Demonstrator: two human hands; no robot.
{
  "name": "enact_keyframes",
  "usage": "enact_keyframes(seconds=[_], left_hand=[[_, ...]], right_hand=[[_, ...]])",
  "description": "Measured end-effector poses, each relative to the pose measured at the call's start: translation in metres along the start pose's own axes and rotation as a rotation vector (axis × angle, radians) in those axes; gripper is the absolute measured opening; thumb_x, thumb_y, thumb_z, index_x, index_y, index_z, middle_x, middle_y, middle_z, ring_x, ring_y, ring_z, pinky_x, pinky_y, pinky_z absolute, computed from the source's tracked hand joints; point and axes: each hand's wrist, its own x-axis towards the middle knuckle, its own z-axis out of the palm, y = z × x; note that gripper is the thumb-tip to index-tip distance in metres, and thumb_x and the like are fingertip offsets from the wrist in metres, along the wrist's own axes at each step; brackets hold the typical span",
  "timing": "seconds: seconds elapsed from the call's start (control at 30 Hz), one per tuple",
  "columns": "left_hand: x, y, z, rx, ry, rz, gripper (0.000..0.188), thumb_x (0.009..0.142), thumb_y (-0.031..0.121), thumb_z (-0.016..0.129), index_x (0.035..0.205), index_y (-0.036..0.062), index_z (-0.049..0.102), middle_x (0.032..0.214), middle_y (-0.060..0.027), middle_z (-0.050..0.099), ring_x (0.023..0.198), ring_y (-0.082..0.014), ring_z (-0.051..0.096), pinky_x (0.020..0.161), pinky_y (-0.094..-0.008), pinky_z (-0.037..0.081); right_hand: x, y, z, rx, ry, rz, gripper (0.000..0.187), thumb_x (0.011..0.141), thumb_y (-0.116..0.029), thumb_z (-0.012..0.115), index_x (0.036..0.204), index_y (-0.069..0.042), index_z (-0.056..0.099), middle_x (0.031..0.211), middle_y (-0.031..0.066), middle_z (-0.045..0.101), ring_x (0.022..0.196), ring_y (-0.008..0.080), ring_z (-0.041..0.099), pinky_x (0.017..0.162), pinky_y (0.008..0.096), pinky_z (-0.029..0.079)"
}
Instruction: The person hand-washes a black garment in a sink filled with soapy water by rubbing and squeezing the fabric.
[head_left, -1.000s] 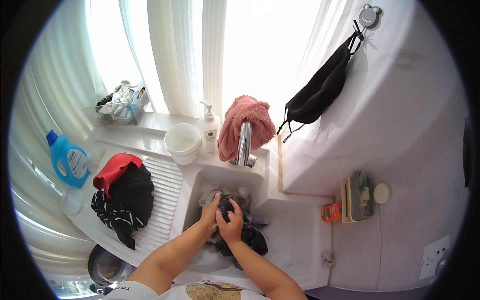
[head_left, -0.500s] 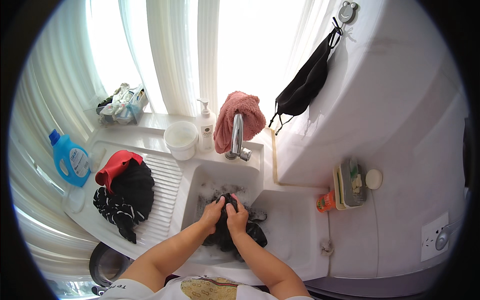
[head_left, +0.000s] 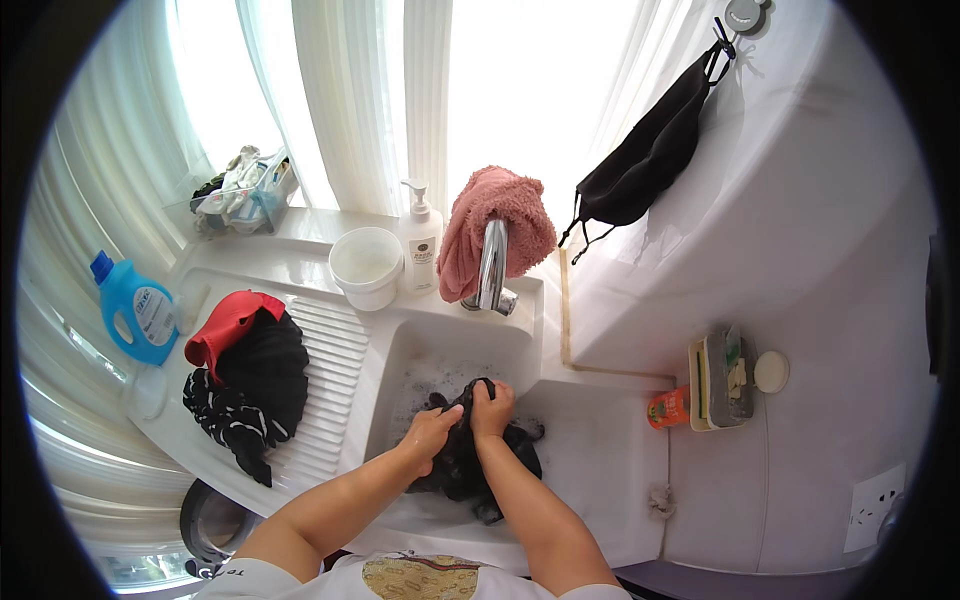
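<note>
Black cloth (head_left: 462, 478) bunched in a white sink (head_left: 470, 342), stretching roughly from 12 to 6 o'clock. The left hand (head_left: 430, 436) grips it at 10 o'clock, the right hand (head_left: 491, 408) at 1. Both hands are curled closed on it, equally near; most cloth lies toward 6 o'clock from them.

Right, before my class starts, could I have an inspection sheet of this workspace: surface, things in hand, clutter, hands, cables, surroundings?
Surface: white sink with greyish suds; white ribbed drainboard on its left.
Things in hand: bunched black cloth in the sink.
Clutter: red-and-black fabric heap on the drainboard; blue plastic bottle, round white plastic tub, white pump bottle.
Hands: left hand and right hand gripping the black cloth.
Cables: nothing seen.
Surroundings: fluffy pink cloth draped over curved chrome faucet; black fabric mask hanging at right; white curtains behind.
</note>
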Motion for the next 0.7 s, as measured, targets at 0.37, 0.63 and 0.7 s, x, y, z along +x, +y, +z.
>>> enact_keyframes(seconds=[0.37,0.63,0.7], left_hand=[[0.116,-0.032,-0.017,0.996,0.472,0.297,0.049,0.078,0.047,0.064,0.105,0.0064,0.062,0.107,-0.0216,0.06,0.1,-0.0361,0.058,0.081,-0.0453,0.048],[0.226,-0.112,-0.037,0.918,0.346,0.158,0.041,0.084,0.033,0.058,0.11,0.0003,0.059,0.107,-0.0209,0.062,0.104,-0.0368,0.057,0.088,-0.041,0.045],[0.165,-0.03,-0.015,0.659,0.429,0.117,0.041,0.084,0.03,0.06,0.111,-0.0005,0.059,0.108,-0.0179,0.063,0.1,-0.033,0.059,0.086,-0.0391,0.045]], right_hand=[[0.018,0.041,0.028,-0.62,-0.456,0.373,0.048,0.089,-0.044,0.051,0.093,0.002,0.064,0.101,0.0238,0.062,0.094,0.042,0.059,0.081,0.0476,0.047],[0.039,0.105,0.052,-0.631,-0.676,0.448,0.031,0.081,-0.02,0.056,0.105,-0.004,0.066,0.121,0.0228,0.054,0.111,0.0366,0.053,0.092,0.0437,0.043],[0.04,0.085,0.034,-0.304,-0.49,0.446,0.031,0.077,-0.016,0.058,0.103,-0.003,0.066,0.125,0.0229,0.051,0.112,0.0366,0.052,0.093,0.0431,0.041]])
